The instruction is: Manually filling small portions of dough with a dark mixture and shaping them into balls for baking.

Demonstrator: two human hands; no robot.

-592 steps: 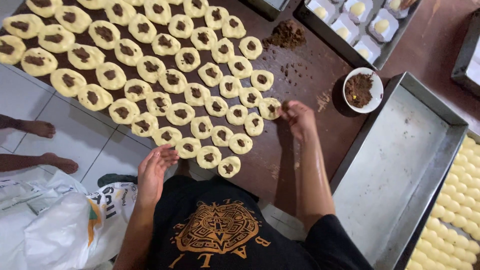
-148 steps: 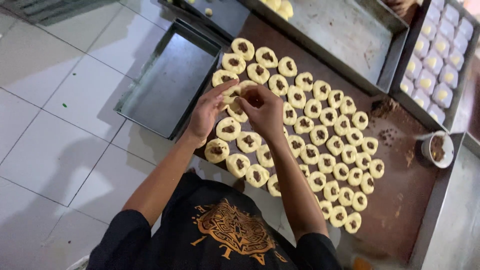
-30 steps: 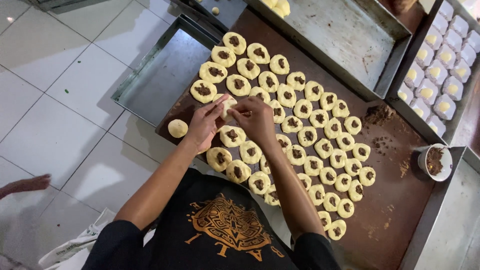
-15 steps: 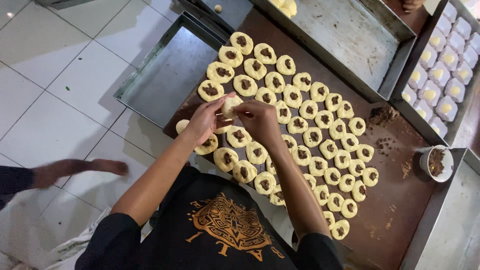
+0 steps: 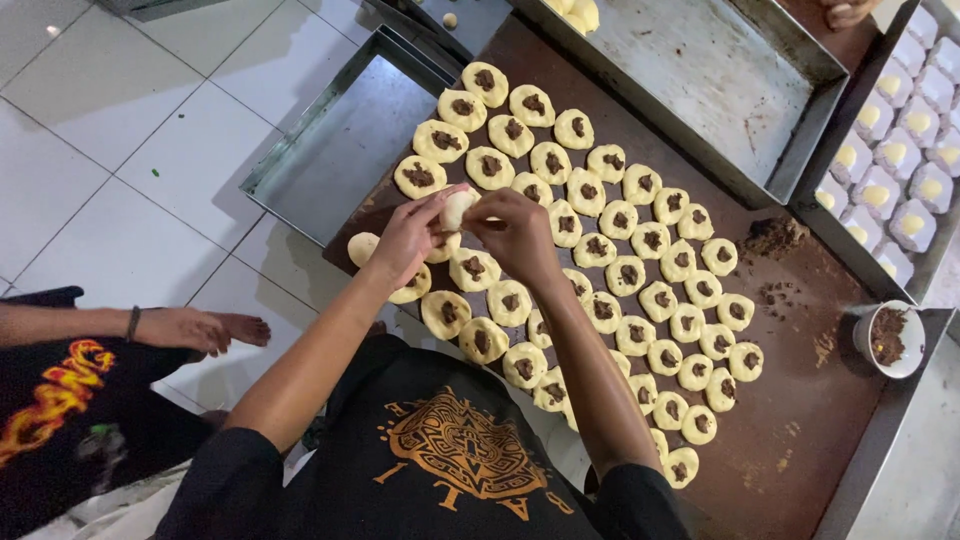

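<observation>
Pale dough piece [image 5: 457, 208], upright, between both hands' fingertips [image 5: 440, 212].

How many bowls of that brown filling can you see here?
1: a small white bowl at the brown board's right edge. A loose heap of filling lies on the board nearby; others may sit outside the frame.

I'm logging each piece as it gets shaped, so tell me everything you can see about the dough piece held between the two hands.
The dough piece is pale cream, soft-looking and smooth, gathered into a rounded lump rather than lying flat like the filled dough rounds below it. No brown filling shows on its visible side. It is held just above the brown tray, pinched between the fingertips of the left hand and the right hand, which cover its lower part.
</observation>
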